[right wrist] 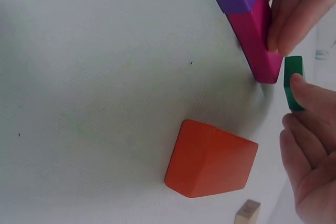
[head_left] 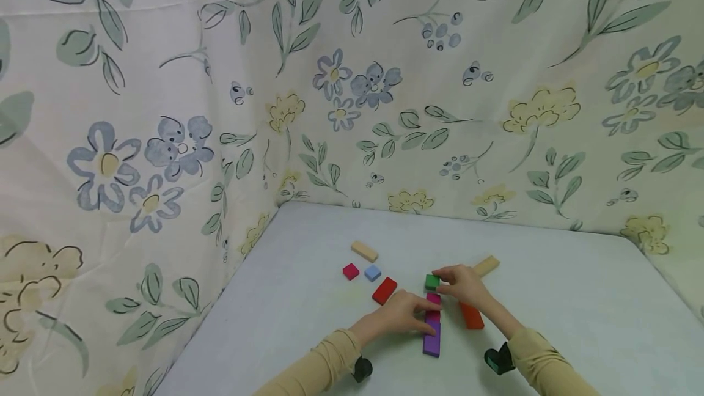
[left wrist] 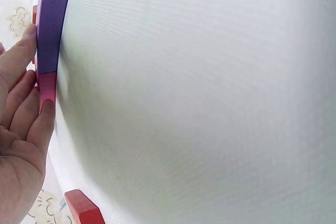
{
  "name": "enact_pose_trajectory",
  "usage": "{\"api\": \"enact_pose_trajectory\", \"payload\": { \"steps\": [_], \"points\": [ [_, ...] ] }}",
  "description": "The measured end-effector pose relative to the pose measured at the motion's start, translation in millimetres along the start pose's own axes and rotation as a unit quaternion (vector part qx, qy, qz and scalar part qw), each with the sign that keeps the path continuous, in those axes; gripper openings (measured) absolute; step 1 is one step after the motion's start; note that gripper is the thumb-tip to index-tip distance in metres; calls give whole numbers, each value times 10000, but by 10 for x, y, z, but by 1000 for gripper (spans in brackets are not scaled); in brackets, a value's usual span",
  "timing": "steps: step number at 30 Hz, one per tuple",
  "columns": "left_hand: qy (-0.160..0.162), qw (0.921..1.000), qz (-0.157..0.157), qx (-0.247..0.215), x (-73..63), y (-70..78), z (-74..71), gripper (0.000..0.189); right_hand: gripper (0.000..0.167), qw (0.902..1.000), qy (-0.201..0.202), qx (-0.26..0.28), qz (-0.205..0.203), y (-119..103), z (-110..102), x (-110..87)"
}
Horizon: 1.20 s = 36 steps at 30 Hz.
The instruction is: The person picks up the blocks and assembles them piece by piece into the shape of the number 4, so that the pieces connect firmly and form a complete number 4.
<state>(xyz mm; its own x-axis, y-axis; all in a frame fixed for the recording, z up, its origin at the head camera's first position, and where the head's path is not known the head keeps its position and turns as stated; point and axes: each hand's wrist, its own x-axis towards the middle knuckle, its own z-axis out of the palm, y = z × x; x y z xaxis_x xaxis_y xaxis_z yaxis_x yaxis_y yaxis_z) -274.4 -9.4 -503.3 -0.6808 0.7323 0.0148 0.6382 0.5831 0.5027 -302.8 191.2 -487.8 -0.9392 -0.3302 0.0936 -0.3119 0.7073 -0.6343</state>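
A purple block (head_left: pixel 431 345) and a magenta block (right wrist: pixel 253 40) lie end to end in a row on the white table. My left hand (head_left: pixel 400 313) rests on this row, one fingertip on the magenta block and another digit against the purple one. Just past the magenta end, my right hand (head_left: pixel 467 286) pinches a small green block (right wrist: pixel 293 80) between thumb and fingers. An orange-red block (right wrist: pixel 210 161) lies below the right hand, apart from the row. In the left wrist view, the purple block (left wrist: pixel 51 30) stands out beside the left fingers.
Left of the row lie a red block (head_left: pixel 385 291), a light blue cube (head_left: pixel 373 272), a crimson cube (head_left: pixel 351 271) and a tan block (head_left: pixel 365 251). Another tan block (head_left: pixel 487 265) is behind the right hand. Floral cloth (head_left: pixel 379 157) hangs around the white table (head_left: pixel 572 286).
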Motion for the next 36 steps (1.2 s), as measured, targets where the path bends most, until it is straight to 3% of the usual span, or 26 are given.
{"api": "enact_pose_trajectory", "payload": {
  "steps": [9,16,23,36],
  "points": [
    [16,10000,-34,-17,6,8,3,48,28,9997,-195,-89,82,1,4,11],
    [40,10000,26,-69,-4,20,0,47,28,9986,-398,-311,-153,-36,-15,-3],
    [73,9999,79,-52,-6,17,-1,46,25,9981,-453,-325,254,-70,-13,10],
    [91,9999,29,-64,-6,13,2,47,29,9964,-554,-447,467,-123,-36,26]
  ]
}}
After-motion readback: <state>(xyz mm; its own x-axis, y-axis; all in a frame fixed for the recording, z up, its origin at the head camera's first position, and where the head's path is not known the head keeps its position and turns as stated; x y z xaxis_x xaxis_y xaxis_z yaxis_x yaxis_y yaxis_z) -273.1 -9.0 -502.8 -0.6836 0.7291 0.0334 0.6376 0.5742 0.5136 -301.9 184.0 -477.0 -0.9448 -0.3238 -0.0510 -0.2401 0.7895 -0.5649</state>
